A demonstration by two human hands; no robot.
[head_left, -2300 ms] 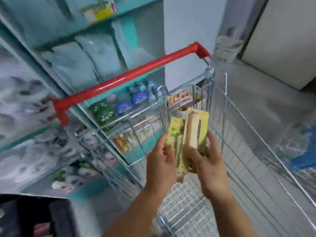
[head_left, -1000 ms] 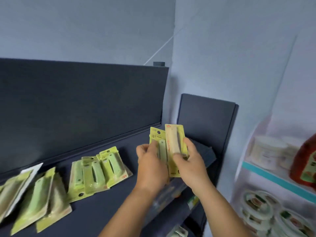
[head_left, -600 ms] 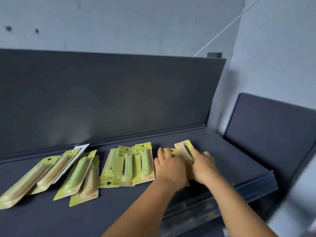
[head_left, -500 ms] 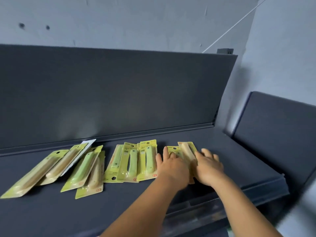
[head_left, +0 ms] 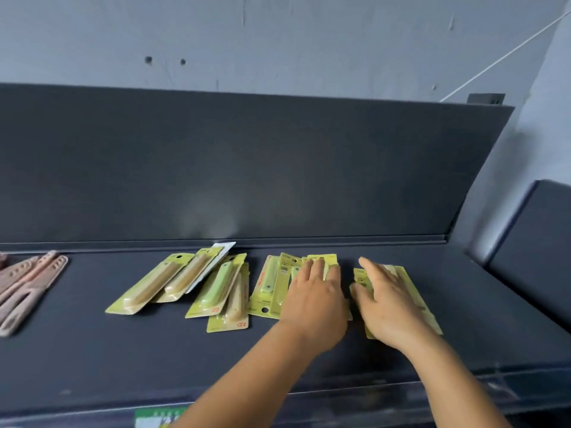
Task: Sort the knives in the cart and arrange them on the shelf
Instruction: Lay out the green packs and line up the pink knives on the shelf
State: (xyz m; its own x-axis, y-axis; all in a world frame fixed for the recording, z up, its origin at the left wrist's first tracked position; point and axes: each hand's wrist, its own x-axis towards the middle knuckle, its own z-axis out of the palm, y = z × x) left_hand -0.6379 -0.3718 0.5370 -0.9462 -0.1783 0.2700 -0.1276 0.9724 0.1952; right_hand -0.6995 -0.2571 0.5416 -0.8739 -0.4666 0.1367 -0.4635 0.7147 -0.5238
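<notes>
Several knives in yellow-green blister packs lie in a row on the dark shelf (head_left: 92,350). My left hand (head_left: 315,301) lies flat, fingers straight, on the green-handled packs (head_left: 268,285) in the middle of the row. My right hand (head_left: 386,304) presses flat on the rightmost packs (head_left: 411,288), which hold a beige-handled knife. Two beige-handled packs (head_left: 154,285) lie slanted at the left of the row. A green-handled pack (head_left: 216,287) overlaps a beige one (head_left: 234,307) next to them. The cart is out of view.
Pink-handled unpacked knives (head_left: 24,282) lie at the shelf's far left. A tall dark back panel (head_left: 247,165) rises behind the shelf. A second dark shelf unit (head_left: 531,236) stands at the right. A price-label strip (head_left: 160,417) runs along the front edge.
I turned from the cart to the shelf carrying two packs and laid them down at the row's right end. Since half a second ago my left hand slid left onto the green packs.
</notes>
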